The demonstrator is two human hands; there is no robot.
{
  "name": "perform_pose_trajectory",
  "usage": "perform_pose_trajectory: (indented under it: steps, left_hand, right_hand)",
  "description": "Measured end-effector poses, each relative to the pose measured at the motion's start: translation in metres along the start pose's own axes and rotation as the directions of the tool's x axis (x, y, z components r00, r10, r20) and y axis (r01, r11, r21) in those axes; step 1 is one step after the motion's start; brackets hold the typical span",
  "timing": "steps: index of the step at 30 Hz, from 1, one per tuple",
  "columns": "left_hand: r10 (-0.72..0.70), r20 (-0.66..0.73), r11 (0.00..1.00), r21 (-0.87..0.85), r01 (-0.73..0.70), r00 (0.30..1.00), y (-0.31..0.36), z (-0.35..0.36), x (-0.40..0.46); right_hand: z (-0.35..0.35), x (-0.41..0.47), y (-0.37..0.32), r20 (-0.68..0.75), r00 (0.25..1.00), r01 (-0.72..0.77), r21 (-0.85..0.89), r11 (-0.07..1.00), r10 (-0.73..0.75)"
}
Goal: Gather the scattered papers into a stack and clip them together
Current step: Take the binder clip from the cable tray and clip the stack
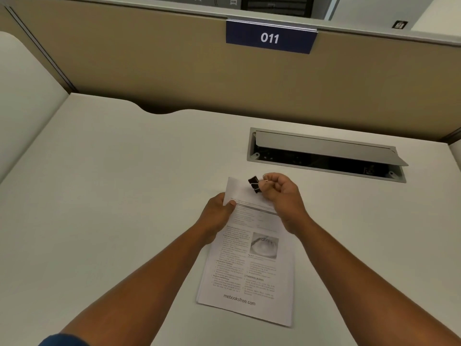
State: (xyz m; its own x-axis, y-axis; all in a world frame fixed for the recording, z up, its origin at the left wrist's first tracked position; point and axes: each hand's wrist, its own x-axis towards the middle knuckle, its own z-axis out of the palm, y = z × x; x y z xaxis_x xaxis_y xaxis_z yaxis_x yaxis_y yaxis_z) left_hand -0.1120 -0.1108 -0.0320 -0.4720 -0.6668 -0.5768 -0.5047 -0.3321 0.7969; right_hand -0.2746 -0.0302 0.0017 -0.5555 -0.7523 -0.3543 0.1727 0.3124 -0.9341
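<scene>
A stack of printed papers point(249, 278) lies on the white desk point(112, 196), with its far end lifted off the surface. My left hand point(217, 218) grips the stack's upper left edge, thumb on top. My right hand point(282, 196) pinches the wire handles of a black binder clip point(254, 184), which sits at the top edge of the papers. Whether the clip's jaws are around the sheets I cannot tell.
An open cable hatch point(324, 156) with a raised grey lid is set into the desk behind my right hand. A tan partition point(174, 78) with a blue "011" sign point(270, 37) closes the far side. A white panel point(22, 96) stands at the left.
</scene>
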Motion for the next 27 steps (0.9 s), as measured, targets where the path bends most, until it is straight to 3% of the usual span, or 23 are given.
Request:
perform_pose_trajectory:
  steps: [7,14,19,27]
  left_hand:
    - [0.139,-0.012,0.99,-0.034,-0.139,0.99,0.01,0.001,-0.017]
    - [0.299,-0.047,0.954,0.007,-0.299,0.953,0.015,-0.006,-0.039]
    - [0.371,-0.064,0.927,0.084,-0.365,0.926,0.018,-0.005,-0.056]
    - [0.432,-0.102,0.899,0.125,-0.419,0.896,0.025,-0.003,-0.077]
  right_hand:
    - [0.005,0.016,-0.061,0.126,0.986,0.141,-0.275,0.951,-0.11]
    - [0.003,0.0,-0.102,0.167,0.975,0.198,-0.331,0.923,-0.149]
    - [0.002,-0.015,-0.121,0.219,0.956,0.277,-0.446,0.851,-0.196]
    - [0.001,-0.033,-0.139,0.297,0.935,0.322,-0.483,0.814,-0.194]
